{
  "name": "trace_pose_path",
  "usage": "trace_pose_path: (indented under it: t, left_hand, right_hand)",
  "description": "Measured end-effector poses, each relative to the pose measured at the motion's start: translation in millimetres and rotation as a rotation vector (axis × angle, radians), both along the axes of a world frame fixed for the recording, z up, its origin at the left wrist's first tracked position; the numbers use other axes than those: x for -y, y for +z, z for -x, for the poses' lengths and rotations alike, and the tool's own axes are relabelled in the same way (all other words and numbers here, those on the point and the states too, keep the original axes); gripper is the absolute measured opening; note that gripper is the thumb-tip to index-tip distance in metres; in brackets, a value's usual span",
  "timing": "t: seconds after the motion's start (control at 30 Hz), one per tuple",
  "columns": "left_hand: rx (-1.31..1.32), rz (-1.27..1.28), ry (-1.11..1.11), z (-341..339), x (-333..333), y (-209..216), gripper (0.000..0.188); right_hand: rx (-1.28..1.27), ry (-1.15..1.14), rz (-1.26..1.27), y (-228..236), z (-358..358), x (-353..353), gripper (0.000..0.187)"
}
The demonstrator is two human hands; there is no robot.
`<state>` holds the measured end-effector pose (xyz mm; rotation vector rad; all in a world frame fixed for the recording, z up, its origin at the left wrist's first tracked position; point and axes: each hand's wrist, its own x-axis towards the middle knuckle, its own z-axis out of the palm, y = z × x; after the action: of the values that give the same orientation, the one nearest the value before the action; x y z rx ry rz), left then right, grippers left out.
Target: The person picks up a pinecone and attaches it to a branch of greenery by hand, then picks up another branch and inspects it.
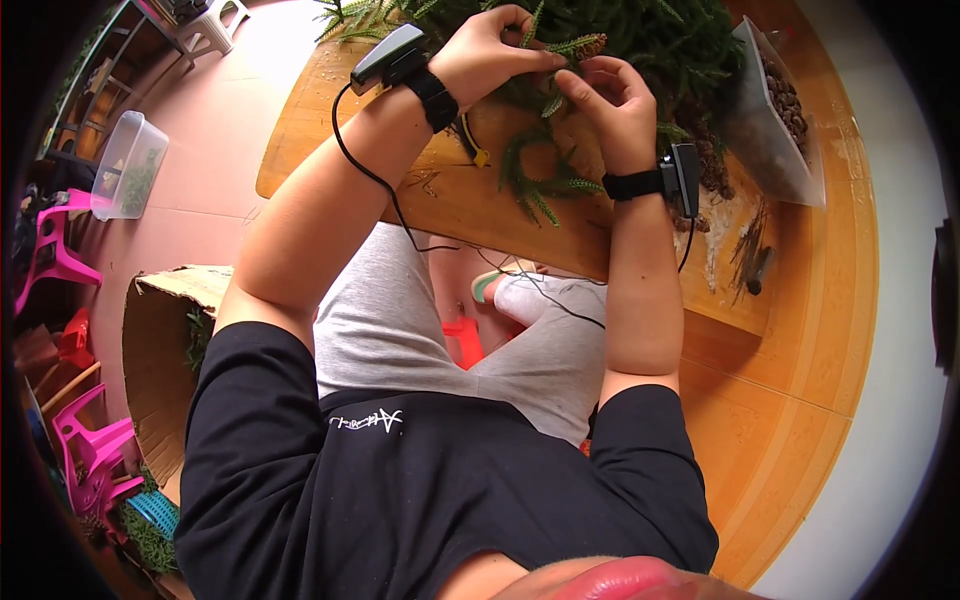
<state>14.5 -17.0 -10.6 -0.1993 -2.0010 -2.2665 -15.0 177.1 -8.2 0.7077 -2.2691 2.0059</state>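
Note:
At the far edge of the wooden table, my left hand (495,48) has its thumb and fingers closed on a green artificial pine sprig (538,24). A small brown pine cone (591,45) sits at a sprig's tip between my two hands. Close by on the right, my right hand (618,105) is curled, thumb and fingers bent toward the sprig; what it pinches is too small to make out. Below the hands, a loose curved green branch (540,180) rests on the table (450,205). Each wrist wears a strapped device with a black cable.
A large heap of green branches (690,50) covers the table's far side. At right stands a clear bin (770,130) of pine cones, with loose cones (712,175) beside it. A yellow-tipped tool (480,157) lies near my left wrist. A cardboard box (150,350) and pink stools (65,245) stand at left.

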Motion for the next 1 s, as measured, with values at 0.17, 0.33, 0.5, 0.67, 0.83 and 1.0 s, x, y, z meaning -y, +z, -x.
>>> trace_pose_path:
  t: [0.17, 0.33, 0.5, 0.67, 0.83, 1.0]
  left_hand:
    - [-0.146, -0.042, -0.065, 6, 3, -5, 0.022]
    - [-0.015, -0.143, -0.054, -3, -4, 3, 0.020]
    - [-0.001, 0.068, -0.024, -3, 2, 2, 0.024]
    - [-0.136, 0.163, -0.010, 5, 4, -9, 0.027]
    - [-0.097, 0.157, 0.003, 6, 3, -12, 0.026]
    - [-0.110, 0.379, 0.137, -1, -2, -5, 0.027]
  right_hand:
    - [0.009, 0.077, -0.047, 0, 0, -3, 0.033]
    - [0.003, 0.083, -0.042, 2, 2, -8, 0.026]
    - [0.000, 0.086, -0.037, -1, 4, -8, 0.025]
    - [-0.011, 0.109, -0.048, -2, 3, -7, 0.025]
    - [-0.028, 0.103, -0.053, -3, 3, -6, 0.024]
    - [-0.180, 0.004, -0.211, 3, -7, -3, 0.023]
